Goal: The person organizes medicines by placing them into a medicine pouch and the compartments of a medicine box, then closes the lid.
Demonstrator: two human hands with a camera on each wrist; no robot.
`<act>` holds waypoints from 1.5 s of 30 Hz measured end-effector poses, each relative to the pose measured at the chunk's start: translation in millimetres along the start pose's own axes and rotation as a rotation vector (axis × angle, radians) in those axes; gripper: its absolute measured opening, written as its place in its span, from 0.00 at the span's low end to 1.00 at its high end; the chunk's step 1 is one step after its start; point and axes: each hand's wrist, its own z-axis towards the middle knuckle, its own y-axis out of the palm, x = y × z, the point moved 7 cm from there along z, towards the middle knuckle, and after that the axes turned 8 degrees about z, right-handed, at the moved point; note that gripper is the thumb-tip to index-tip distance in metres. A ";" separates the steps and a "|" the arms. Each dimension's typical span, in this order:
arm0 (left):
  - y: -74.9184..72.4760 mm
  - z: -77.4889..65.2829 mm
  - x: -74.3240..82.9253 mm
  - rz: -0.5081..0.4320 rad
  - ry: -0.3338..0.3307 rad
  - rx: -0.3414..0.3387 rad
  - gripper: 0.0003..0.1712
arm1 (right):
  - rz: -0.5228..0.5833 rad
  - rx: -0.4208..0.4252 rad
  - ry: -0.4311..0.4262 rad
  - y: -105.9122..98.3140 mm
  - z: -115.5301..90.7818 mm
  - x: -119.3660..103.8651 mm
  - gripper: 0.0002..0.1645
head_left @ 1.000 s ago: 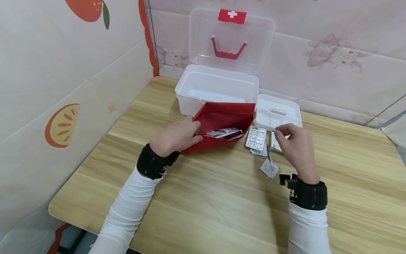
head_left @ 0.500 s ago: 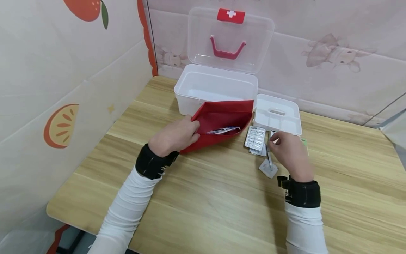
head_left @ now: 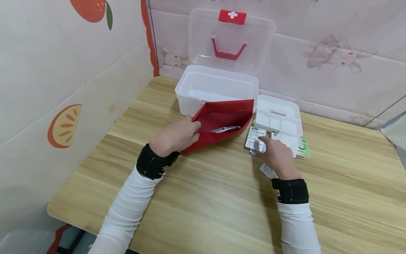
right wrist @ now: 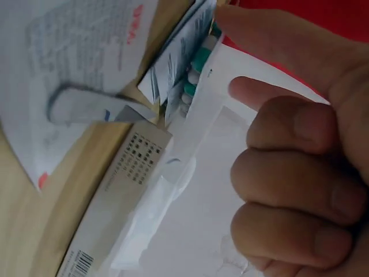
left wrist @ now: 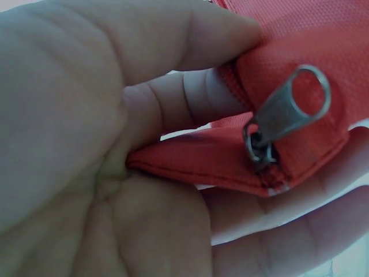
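Note:
My left hand [head_left: 177, 135] grips the left edge of a red zippered pouch [head_left: 209, 143], thumb on one side and fingers under the other. The zipper pull [left wrist: 291, 107] hangs beside the fingers in the left wrist view. Folded papers or packets [head_left: 226, 129] lie inside the gaping pouch. My right hand [head_left: 277, 155] is over the blister packs [head_left: 253, 135], thumb tip right at a pack of green-and-white capsules [right wrist: 199, 63]. Its thumb and forefinger stand apart, the other fingers curled. Below it are metal tweezers [right wrist: 86, 105], a white sachet [head_left: 267, 171] and a small barcoded box [right wrist: 124, 173].
Behind the pouch stands a clear plastic first-aid box [head_left: 187, 102], its lid [head_left: 203, 31] raised against the wall. A white compartment tray [head_left: 266, 118] lies to its right. A green-and-white carton [head_left: 303, 149] sits right of my right hand on the wooden table [head_left: 196, 197].
My right hand has moved left and down from near the tray to the blister packs, uncovering the green carton. The papers sit lower in the pouch. My left hand keeps its grip.

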 end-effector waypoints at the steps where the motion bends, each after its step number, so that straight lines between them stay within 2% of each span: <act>1: -0.1 0.0 0.0 -0.001 0.001 0.001 0.04 | -0.005 -0.015 0.004 2.5 0.7 1.0 0.32; 5: 0.8 0.5 -0.2 -0.010 0.001 -0.003 0.04 | -0.025 -0.042 0.014 8.6 3.0 3.2 0.28; 16: 1.6 2.0 -0.5 -0.005 -0.014 -0.011 0.04 | -0.035 0.029 -0.021 5.9 4.4 0.7 0.21; 27: 1.4 2.3 -0.2 0.001 -0.012 -0.019 0.05 | -0.034 0.022 -0.016 5.4 5.1 0.4 0.19; 35: 1.4 3.0 -1.2 -0.001 -0.020 -0.030 0.06 | -0.060 0.033 -0.024 0.1 3.7 -7.2 0.14; 38: 1.6 3.2 -1.7 0.000 -0.018 -0.027 0.06 | -0.062 0.088 -0.036 -6.2 1.5 -11.3 0.12; 45: 1.0 2.1 -1.1 -0.005 -0.008 -0.013 0.04 | -0.072 0.310 -0.095 -25.2 -5.8 -18.6 0.08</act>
